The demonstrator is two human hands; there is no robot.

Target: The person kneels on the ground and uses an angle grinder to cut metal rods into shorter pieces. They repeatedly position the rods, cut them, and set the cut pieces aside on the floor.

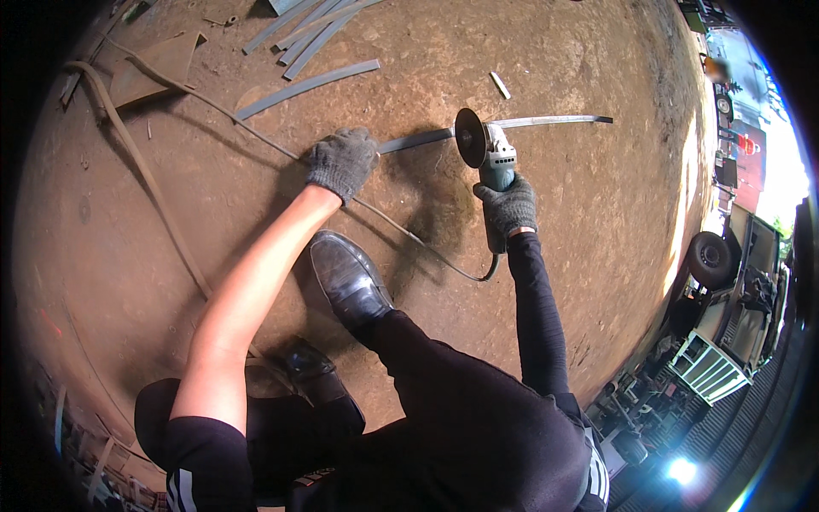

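My right hand (pixel 512 205), in a grey knit glove, is wrapped round the body of an angle grinder (pixel 497 175). The dark disc (pixel 470 138) at its head stands upright, beside or against a flat metal strip (pixel 554 120); I cannot tell whether they touch. That long strip runs left behind the disc to my left hand (pixel 343 162), gloved the same way, whose fingers are closed on its left end. From the grinder's lower end a cord (pixel 426 247) curves away to the left, passing beneath my left wrist.
More metal strips (pixel 309 89) lie on the brown ground at the upper left, near a rusty plate (pixel 158 70) and a thick hose (pixel 141 162). A short offcut (pixel 500 85) lies beyond the grinder. My black shoe (pixel 345 277) is below my left hand. A vehicle wheel (pixel 710 259) stands far right.
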